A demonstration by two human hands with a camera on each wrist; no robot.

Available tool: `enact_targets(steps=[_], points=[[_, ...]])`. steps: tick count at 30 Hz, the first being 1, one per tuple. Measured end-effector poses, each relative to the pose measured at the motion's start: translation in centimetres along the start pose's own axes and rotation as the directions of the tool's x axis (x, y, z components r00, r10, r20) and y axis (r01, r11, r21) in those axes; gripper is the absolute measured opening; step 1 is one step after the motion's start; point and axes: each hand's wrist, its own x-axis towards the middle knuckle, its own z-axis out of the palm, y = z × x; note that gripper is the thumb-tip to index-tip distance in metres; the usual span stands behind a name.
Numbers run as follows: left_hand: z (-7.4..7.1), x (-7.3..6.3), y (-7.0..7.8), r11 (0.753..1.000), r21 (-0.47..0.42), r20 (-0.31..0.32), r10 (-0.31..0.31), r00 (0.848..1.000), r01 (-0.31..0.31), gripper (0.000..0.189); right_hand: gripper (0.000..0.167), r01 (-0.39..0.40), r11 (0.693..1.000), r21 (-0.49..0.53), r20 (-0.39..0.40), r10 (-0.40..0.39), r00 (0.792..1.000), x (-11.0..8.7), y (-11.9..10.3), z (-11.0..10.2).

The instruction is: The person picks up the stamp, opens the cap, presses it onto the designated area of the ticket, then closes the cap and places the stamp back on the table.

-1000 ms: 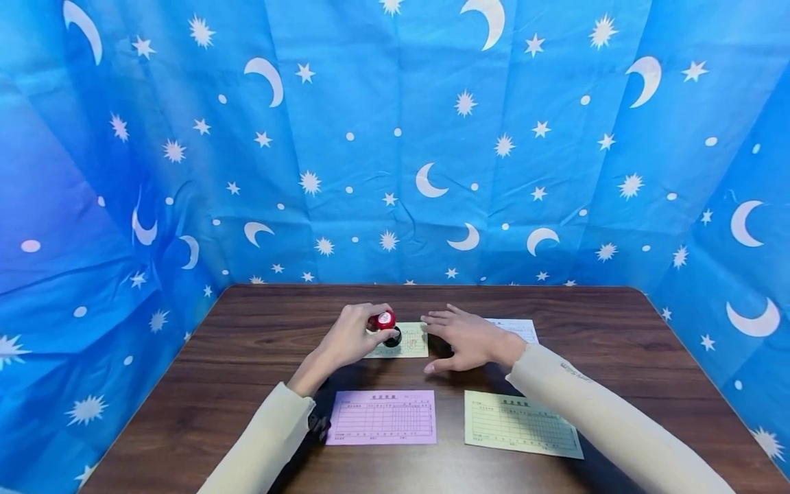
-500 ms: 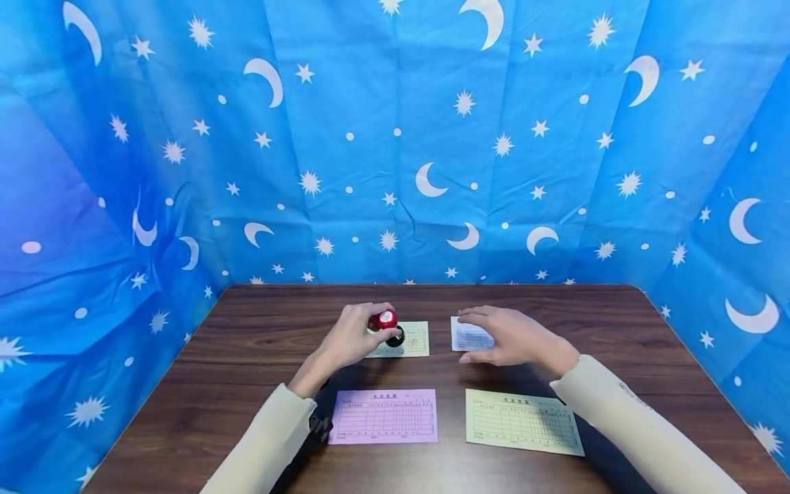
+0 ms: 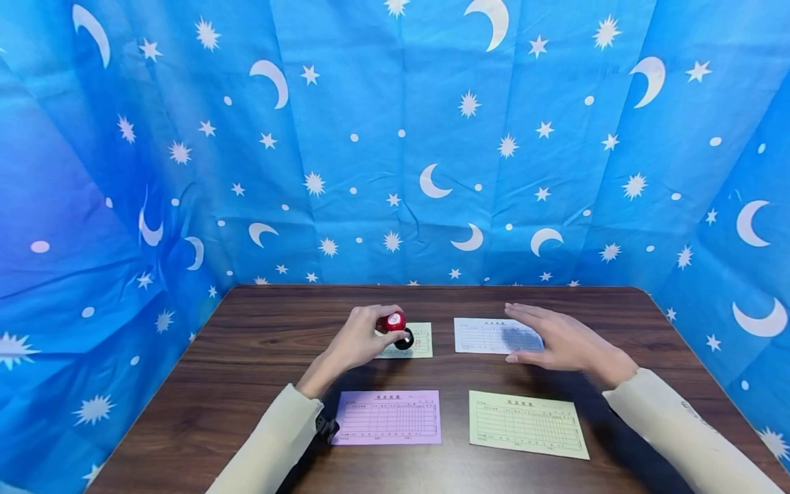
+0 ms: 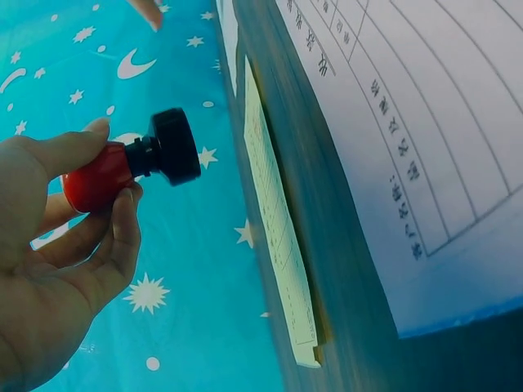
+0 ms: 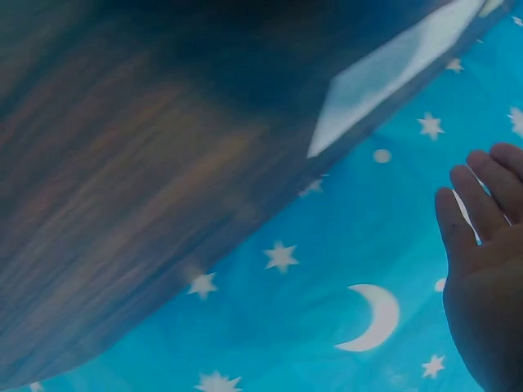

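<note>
Left hand (image 3: 356, 339) is pinching a red stamp (image 3: 395, 322) over the small yellow slip (image 3: 420, 341); right hand (image 3: 558, 339) is hovering spread-fingered over the white form (image 3: 478, 335).

White form (image 3: 487, 335) print too small (right end shadowed).

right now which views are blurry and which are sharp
Head view: mostly sharp, with slight motion blur on the right hand. Left wrist view: stamp crisp, the nearest form's print readable. Right wrist view: table badly smeared and dark.
</note>
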Motion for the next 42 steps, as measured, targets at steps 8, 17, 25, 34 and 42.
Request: enact_targets(steps=[8, 17, 25, 34, 42], points=[[0.6, 0.2, 0.2, 1.0, -0.008, 0.013, 0.006, 1.0, -0.006, 0.036, 0.089, -0.041, 0.999, -0.009, 0.028, 0.041, 0.999, -1.6, 1.7, 0.8], [1.0, 0.7, 0.7, 0.999, -0.044, -0.007, 0.004, 1.0, -0.004, 0.033, 0.094, -0.117, 0.993, -0.002, 0.075, 0.117, 0.99, -2.5, 3.3, 1.4], [1.3, 0.3, 0.8, 0.997, -0.05, 0.022, -0.057, 0.998, 0.058, 0.037, 0.1, -0.106, 0.994, -0.014, 0.149, 0.107, 0.983, -3.4, 4.3, 2.3], [1.7, 0.5, 1.2, 0.999, -0.042, 0.023, -0.031, 0.999, 0.032, 0.036, 0.097, -0.085, 0.996, -0.017, 0.184, 0.086, 0.979, -3.3, 5.2, 3.2], [2.7, 1.6, 2.4, 0.998, -0.065, 0.051, -0.01, 0.999, 0.013, 0.035, 0.096, -0.086, 0.996, 0.013, 0.205, 0.081, 0.975, -3.4, 5.2, 3.1]])
